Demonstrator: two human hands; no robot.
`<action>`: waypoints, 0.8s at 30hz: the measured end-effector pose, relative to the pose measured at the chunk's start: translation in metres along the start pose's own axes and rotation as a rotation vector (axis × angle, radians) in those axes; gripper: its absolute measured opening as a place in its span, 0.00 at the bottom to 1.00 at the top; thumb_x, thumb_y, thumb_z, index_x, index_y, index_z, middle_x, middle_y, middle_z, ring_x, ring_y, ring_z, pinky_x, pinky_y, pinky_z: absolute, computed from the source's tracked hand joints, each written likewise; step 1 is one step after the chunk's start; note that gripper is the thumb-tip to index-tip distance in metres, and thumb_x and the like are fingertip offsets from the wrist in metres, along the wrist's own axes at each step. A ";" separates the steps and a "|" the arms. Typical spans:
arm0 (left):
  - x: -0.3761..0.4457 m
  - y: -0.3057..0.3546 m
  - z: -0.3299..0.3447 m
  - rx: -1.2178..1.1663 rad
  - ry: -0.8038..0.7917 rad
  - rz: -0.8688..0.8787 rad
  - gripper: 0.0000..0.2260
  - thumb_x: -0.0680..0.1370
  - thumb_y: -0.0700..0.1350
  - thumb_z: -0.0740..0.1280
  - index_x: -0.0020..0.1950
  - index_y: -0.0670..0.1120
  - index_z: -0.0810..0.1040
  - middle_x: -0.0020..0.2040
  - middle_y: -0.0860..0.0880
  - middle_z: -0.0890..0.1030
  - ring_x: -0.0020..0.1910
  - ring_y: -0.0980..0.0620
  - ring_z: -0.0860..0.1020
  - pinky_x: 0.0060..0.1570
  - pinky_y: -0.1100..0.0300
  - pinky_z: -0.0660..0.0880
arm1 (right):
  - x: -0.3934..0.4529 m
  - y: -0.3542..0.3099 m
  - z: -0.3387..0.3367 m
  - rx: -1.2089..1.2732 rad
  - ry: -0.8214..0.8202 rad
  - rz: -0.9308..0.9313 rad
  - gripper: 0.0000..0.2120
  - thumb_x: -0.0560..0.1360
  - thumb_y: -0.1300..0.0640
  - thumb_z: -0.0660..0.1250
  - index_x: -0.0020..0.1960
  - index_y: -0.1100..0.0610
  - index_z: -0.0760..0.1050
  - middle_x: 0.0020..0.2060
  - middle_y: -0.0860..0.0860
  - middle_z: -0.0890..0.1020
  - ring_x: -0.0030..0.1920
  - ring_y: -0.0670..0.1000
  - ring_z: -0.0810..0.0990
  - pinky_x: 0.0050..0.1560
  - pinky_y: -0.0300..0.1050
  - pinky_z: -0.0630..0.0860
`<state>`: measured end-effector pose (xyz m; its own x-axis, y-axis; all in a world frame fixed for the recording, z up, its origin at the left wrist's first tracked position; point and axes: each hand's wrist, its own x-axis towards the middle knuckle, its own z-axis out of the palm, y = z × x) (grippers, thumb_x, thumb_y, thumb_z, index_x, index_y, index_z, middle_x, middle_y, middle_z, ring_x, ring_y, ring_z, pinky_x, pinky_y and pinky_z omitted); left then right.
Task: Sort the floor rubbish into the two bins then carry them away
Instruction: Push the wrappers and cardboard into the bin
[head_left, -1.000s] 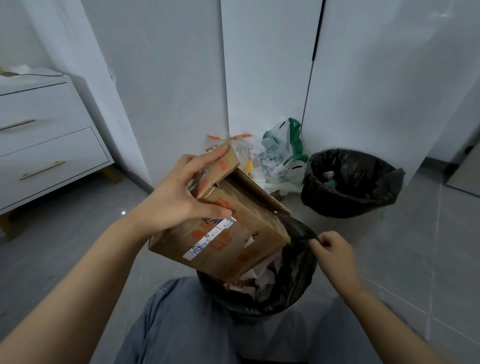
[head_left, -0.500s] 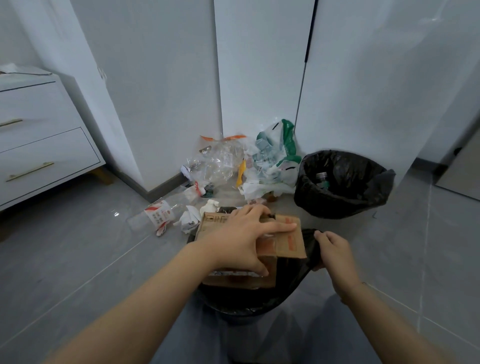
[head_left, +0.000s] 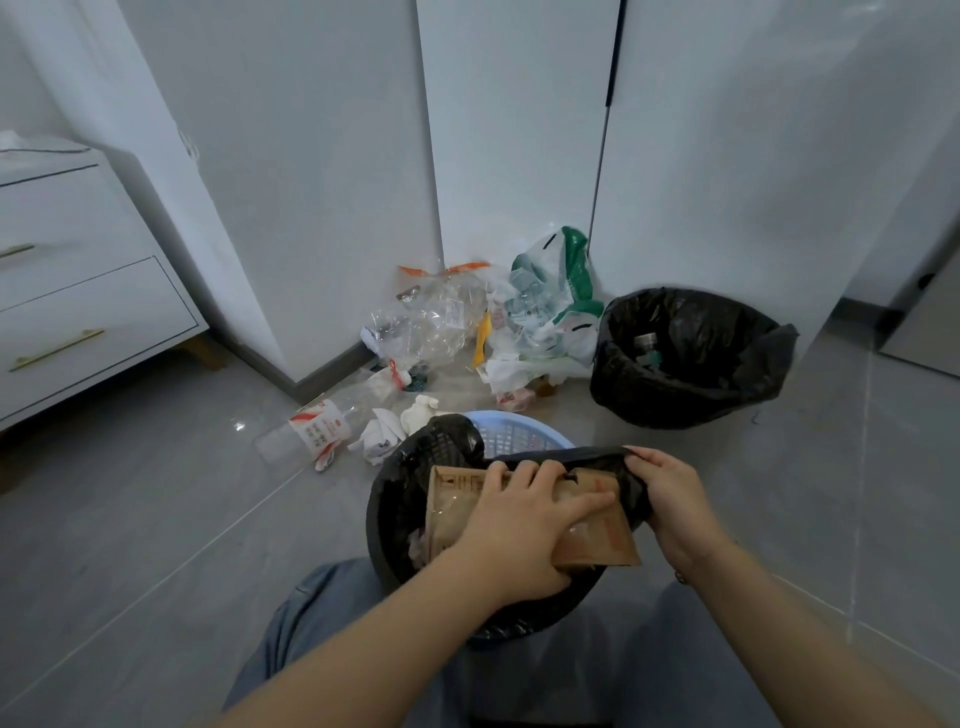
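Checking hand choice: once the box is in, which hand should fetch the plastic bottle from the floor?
Left, probably: the bottle lies on the left hand's side, while the right hand grips the liner.

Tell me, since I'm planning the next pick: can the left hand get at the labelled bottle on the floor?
Probably yes, once freed. The left hand presses the cardboard into the near bin; the bottle lies on open floor to that bin's left, nothing over it.

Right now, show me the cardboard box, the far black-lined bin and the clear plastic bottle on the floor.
cardboard box (head_left: 597, 540): head view, its bare right flap.
far black-lined bin (head_left: 727, 384): head view, its front liner wall.
clear plastic bottle (head_left: 319, 426): head view, its red-and-white label.
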<state>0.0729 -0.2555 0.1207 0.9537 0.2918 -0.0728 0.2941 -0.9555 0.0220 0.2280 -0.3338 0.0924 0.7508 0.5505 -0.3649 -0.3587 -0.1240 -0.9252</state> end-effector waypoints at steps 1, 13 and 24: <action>0.001 0.004 0.001 0.023 0.009 -0.008 0.34 0.72 0.60 0.65 0.74 0.64 0.51 0.67 0.46 0.62 0.64 0.43 0.62 0.65 0.43 0.56 | 0.000 -0.001 -0.003 -0.015 0.010 -0.016 0.08 0.79 0.65 0.59 0.50 0.60 0.77 0.41 0.57 0.81 0.40 0.54 0.79 0.39 0.45 0.76; -0.030 -0.015 0.004 -0.147 0.078 0.141 0.33 0.69 0.72 0.60 0.72 0.67 0.57 0.67 0.51 0.65 0.66 0.51 0.62 0.68 0.50 0.55 | 0.035 -0.041 0.016 -0.874 -0.371 -0.469 0.09 0.70 0.60 0.72 0.45 0.47 0.79 0.45 0.50 0.79 0.45 0.48 0.77 0.45 0.37 0.74; -0.036 -0.007 0.008 -0.505 0.270 -0.266 0.26 0.76 0.65 0.52 0.30 0.49 0.75 0.29 0.54 0.78 0.38 0.59 0.75 0.70 0.65 0.49 | 0.057 0.014 0.055 -1.526 -0.652 -0.811 0.08 0.73 0.49 0.67 0.46 0.50 0.83 0.64 0.47 0.73 0.66 0.50 0.67 0.59 0.45 0.68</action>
<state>0.0357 -0.2597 0.1148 0.8070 0.5798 0.1120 0.4539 -0.7304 0.5103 0.2348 -0.2586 0.0645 0.0217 0.9961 -0.0859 0.9682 -0.0424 -0.2464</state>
